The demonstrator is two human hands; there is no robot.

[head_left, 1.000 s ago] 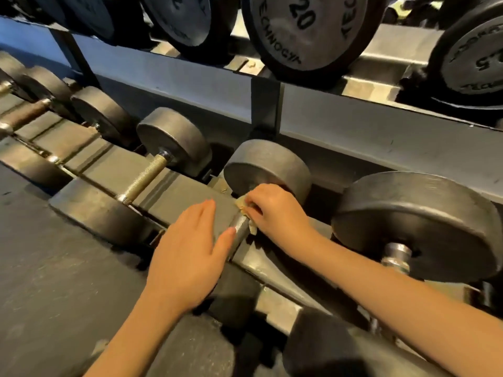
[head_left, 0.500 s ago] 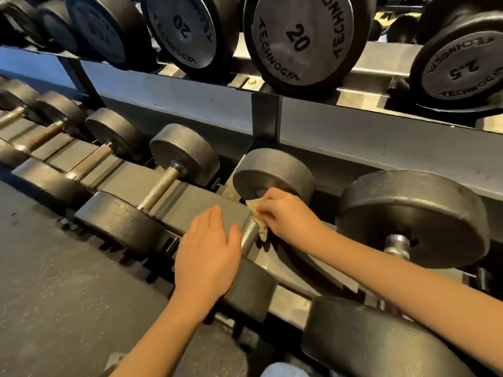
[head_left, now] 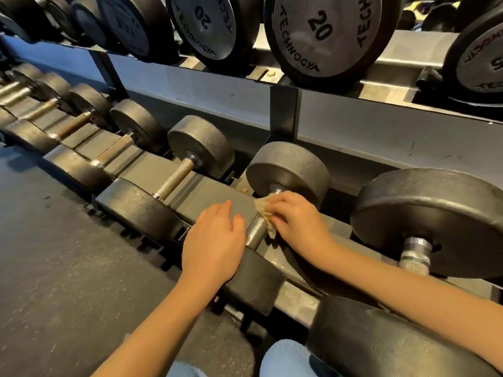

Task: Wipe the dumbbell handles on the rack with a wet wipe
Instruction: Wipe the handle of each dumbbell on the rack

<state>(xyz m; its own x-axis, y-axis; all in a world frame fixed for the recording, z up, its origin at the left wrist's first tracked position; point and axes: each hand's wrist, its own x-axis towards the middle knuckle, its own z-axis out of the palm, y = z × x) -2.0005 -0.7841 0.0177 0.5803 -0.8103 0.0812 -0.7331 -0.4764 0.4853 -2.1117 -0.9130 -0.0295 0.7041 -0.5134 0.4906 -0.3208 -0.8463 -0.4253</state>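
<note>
A grey dumbbell lies on the lower rack shelf, its knurled steel handle (head_left: pixel 257 232) running from the far head (head_left: pixel 288 167) to the near head (head_left: pixel 253 284). My right hand (head_left: pixel 299 221) presses a crumpled, yellowish wet wipe (head_left: pixel 265 210) around the upper part of that handle. My left hand (head_left: pixel 215 240) rests flat, fingers together, over the near end of the same dumbbell and the shelf beside it, holding nothing.
More dumbbells line the shelf to the left, the nearest with a bare handle (head_left: pixel 175 178). A larger dumbbell (head_left: pixel 430 221) sits to the right. An upper shelf (head_left: pixel 223 88) carries big 20-marked dumbbells (head_left: pixel 324 31). Dark rubber floor (head_left: pixel 54 254) lies at lower left.
My right hand with the wipe has shifted slightly up the handle toward the far head. The view has tilted up and to the right; my left hand stays on the near end.
</note>
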